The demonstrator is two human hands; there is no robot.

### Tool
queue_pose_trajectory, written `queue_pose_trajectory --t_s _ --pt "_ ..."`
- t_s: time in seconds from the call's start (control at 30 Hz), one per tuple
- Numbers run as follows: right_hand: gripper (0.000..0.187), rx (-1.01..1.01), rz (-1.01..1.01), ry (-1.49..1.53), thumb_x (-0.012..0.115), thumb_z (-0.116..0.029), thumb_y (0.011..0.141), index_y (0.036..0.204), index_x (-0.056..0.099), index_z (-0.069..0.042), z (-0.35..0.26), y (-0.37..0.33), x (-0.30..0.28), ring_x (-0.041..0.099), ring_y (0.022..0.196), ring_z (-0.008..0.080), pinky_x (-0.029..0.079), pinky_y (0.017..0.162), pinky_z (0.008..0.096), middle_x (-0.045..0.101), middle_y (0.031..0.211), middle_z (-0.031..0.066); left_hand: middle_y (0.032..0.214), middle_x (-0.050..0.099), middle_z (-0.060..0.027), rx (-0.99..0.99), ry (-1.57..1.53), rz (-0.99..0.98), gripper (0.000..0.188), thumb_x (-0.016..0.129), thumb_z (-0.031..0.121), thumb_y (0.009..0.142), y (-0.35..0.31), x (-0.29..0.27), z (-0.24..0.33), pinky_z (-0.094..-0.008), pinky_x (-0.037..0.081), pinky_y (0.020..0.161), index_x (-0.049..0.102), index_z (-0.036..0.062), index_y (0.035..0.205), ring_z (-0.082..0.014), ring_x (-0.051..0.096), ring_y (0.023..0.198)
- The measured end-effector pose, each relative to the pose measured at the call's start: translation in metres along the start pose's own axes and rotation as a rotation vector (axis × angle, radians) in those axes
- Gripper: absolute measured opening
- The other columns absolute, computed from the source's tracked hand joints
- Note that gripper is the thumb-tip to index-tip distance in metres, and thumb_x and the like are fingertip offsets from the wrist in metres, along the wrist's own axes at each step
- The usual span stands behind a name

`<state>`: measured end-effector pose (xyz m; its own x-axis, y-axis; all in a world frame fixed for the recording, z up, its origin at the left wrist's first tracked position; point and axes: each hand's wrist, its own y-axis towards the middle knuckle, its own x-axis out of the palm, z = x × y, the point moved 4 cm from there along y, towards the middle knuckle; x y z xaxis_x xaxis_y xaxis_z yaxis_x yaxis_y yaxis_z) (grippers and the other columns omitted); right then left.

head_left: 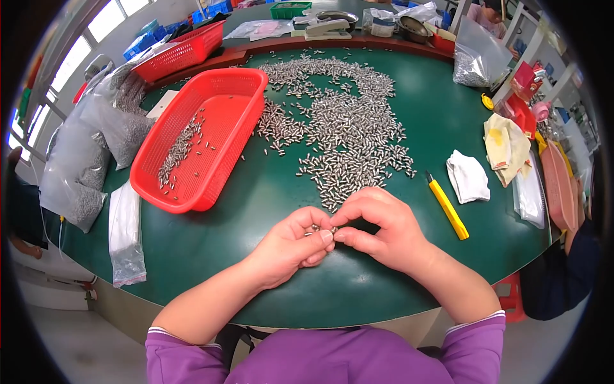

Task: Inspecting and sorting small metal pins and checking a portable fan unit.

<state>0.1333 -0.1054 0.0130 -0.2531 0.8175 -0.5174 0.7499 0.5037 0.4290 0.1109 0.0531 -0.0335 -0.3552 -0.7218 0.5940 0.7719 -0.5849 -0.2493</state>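
Note:
My left hand (295, 245) is closed around a few small metal pins, some of which show between the fingers. Thumb and forefinger of my right hand (382, 224) pinch a small metal pin right at the left fingertips. The two hands meet just in front of a large spread of loose silvery metal pins (352, 128) on the green table (281, 179). Left of the spread stands a red plastic basket (220, 163), tilted in view, with a smaller heap of the same pins (182, 150) along its bottom.
Clear bags of small metal parts (83, 166) and a flat plastic packet (125, 230) lie at left. On the right are a yellow-handled knife (449, 208), a white cloth (467, 177) and a stained glove (506, 147). Another red basket (182, 50) stands behind. A person sits at far right.

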Motion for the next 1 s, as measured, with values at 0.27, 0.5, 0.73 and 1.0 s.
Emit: queue_pose_trajectory --t_s 0.27,0.5,0.73,1.0 --pt "0.018 -0.125 -0.002 -0.099 0.073 -0.005 0.07 0.087 0.068 -0.01 -0.006 0.003 -0.004 0.059 0.082 0.0191 0.048 0.072 0.0319 0.061 0.089 0.0026 0.082 0.056 -0.0023 -0.017 0.022 -0.006 0.011 0.057 0.011 0.094 -0.001 0.0 0.0 -0.0202 0.03 0.052 0.049 0.0088 0.101 -0.0049 0.04 0.059" --pt "0.015 -0.133 -0.01 -0.117 0.07 -0.008 0.074 0.088 0.068 -0.012 -0.002 0.0 -0.001 0.058 0.083 0.0219 0.048 0.072 0.035 0.06 0.087 0.0017 0.082 0.055 -0.0018 0.0 0.119 -0.011 0.013 0.056 0.013 0.095 -0.001 0.0 -0.001 -0.0197 0.031 0.052 0.05 0.0067 0.105 -0.0046 0.041 0.06" --pt "0.018 -0.041 0.046 -0.076 0.071 -0.006 0.074 0.091 0.07 -0.012 0.003 0.003 -0.008 0.059 0.085 0.0202 0.048 0.075 0.0329 0.062 0.087 0.0027 0.081 0.055 -0.0018 0.028 0.115 0.019 0.012 0.055 0.014 0.096 0.0 0.001 0.001 -0.0192 0.033 0.053 0.051 0.0061 0.103 -0.0049 0.041 0.06" --pt "0.019 -0.059 -0.026 0.003 0.073 -0.002 0.071 0.088 0.068 -0.009 0.002 0.003 -0.005 0.059 0.088 0.0191 0.048 0.078 0.0319 0.061 0.088 0.0029 0.081 0.055 -0.0019 0.038 0.108 0.003 0.011 0.051 0.018 0.098 -0.001 -0.001 0.001 -0.0199 0.032 0.051 0.051 0.0067 0.099 -0.0052 0.04 0.059"
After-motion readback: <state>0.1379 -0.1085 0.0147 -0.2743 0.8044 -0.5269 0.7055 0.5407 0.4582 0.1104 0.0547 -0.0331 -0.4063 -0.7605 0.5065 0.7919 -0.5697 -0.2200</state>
